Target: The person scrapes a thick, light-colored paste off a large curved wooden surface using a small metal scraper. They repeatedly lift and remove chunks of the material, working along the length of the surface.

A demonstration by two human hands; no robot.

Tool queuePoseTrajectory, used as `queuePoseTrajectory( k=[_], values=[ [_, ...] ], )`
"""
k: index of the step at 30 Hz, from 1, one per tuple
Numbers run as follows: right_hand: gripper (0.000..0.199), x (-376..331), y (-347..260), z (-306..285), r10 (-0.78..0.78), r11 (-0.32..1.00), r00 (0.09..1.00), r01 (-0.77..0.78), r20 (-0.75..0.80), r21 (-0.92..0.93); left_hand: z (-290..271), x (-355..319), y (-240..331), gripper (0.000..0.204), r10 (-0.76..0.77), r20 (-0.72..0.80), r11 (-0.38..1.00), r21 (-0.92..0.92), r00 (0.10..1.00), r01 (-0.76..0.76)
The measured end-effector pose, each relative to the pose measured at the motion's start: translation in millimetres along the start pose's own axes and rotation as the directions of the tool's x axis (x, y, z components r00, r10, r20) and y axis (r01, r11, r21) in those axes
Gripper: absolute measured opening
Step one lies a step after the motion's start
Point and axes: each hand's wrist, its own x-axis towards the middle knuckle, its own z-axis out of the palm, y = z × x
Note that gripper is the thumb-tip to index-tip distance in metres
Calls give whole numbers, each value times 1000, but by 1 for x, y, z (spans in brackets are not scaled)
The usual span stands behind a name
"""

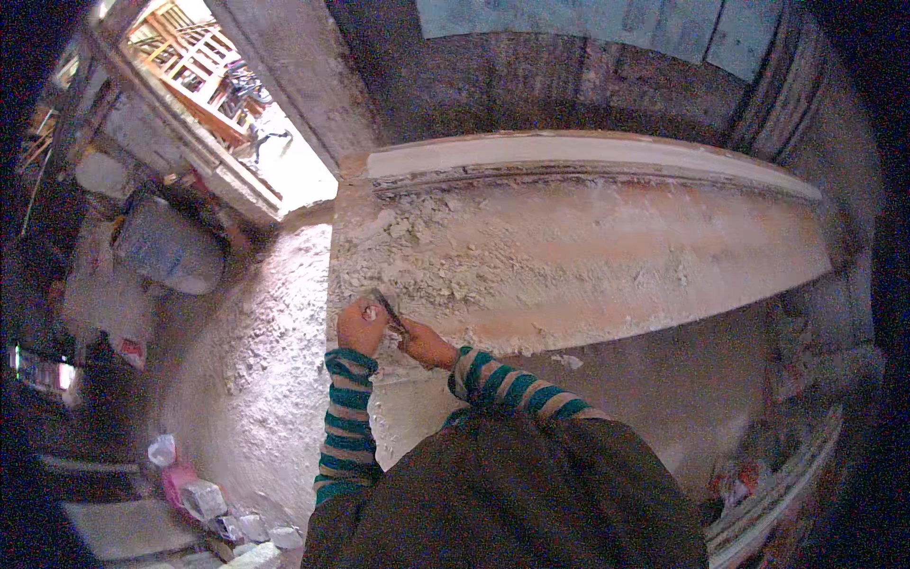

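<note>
Both hands: left hand [360, 325] and right hand [424, 343], fingers clamped on a small dark scraper blade [389, 311].
Done: loose white scrapings beyond the fingers on the long dusty pinkish panel [607, 256].
Left: far stretch looks unscraped.

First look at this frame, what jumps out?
The long wooden panel across the middle, coated in pale dust and scraped flakes, thickest at its left end. At that end's near edge, the left hand and right hand, in striped sleeves, close together on a small dark scraper. Pale debris covers the floor below on the left, with a grey bucket farther left.
</note>
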Motion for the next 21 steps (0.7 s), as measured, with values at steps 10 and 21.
queuePoseTrajectory(
  k=[10,21],
  values=[
    [51,-171,-53,-114,424,862,808,-499,-409,-92,109,-75,115,9,164,354,742,-660,921,122],
    [52,-307,32,-141,440,861,759,-204,-481,465,82,-20,-60,11,-95,190,781,-594,977,192]
  ],
)
